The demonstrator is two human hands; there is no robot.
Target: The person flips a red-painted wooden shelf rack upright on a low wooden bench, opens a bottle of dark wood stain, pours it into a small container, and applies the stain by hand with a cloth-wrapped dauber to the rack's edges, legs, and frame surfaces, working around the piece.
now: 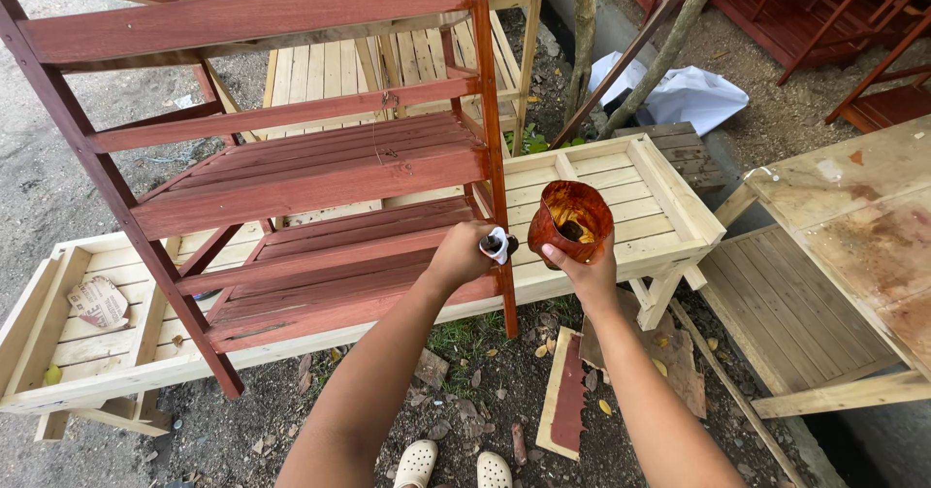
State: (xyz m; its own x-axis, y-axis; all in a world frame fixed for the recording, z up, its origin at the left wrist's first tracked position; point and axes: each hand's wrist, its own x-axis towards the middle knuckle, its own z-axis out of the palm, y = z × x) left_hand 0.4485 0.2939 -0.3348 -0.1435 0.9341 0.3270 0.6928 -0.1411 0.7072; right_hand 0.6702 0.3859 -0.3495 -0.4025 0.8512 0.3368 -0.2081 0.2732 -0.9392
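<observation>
Two bare hands out front, both closed on something. Left hand (pixel 458 255) wrapped around the dark handle of a small brush (pixel 497 244), white band at the neck; bristle end not clearly made out. Right hand (pixel 585 273) clasped from below around a stain-smeared, rust-orange plastic container (pixel 569 218), mouth tilted up and toward the camera, dark liquid inside.

Brush just left of the container, nearly touching its wall. Brush's long axis roughly level, running left to right, its working end pointed at the container. Left hand the nearer one to the red-brown stained wooden slatted rack (pixel 291 173), whose right front leg (pixel 495 158) stood directly behind the brush, so close that contact could not be ruled in or out. Container's mouth a little higher than the brush tip and off to its right.

Rack set across a pale unfinished slatted wooden surface (pixel 659 202) with raised side rails, legs resting on bare ground below. Crumpled paper (pixel 97 302) on the far left slats of that pale surface. Below the arms, dirt with dry leaves, a stained offcut of board (pixel 564 393), and two white perforated clogs (pixel 454 466). White plastic sheeting (pixel 684 95) bunched near thin tree trunks at the top; more red-stained frames stacked beyond, upper right.
</observation>
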